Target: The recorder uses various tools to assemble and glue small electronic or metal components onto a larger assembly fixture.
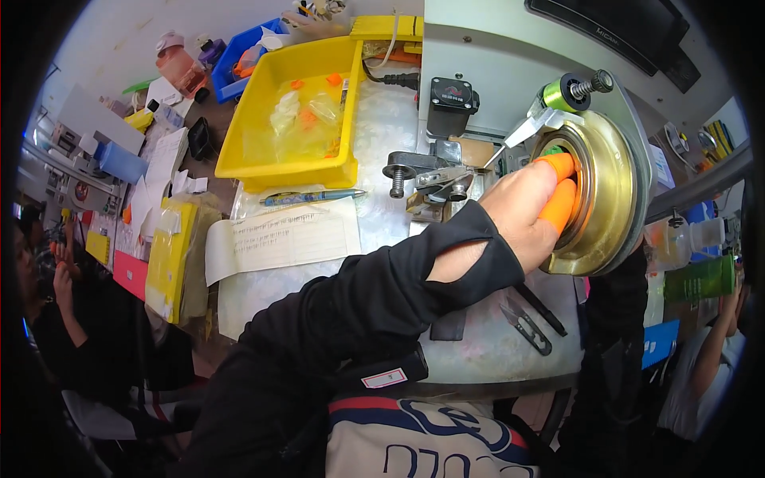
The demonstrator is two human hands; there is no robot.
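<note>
My left hand point(518, 209) reaches across from the lower left in a black sleeve, with orange finger cots point(562, 199) on two fingers. Those fingers bend into the open face of a brass-coloured round machine part point(610, 191). Their tips are hidden inside it, along with whatever they pinch. A bit of green point(551, 150) shows beside the upper finger. Just above the hand, a pale pointed arm point(535, 127) angles down beside the brass part. My right sleeve point(613, 319) rises below the brass part, which hides my right hand.
Left of the hand stands a metal clamp fixture point(438, 175) below a black motor box point(452, 103). A yellow tray point(231, 151), a pen point(311, 197) and an open notebook point(291, 239) lie further left. Thread snips point(527, 327) rest near the front edge. Other people sit at both sides.
</note>
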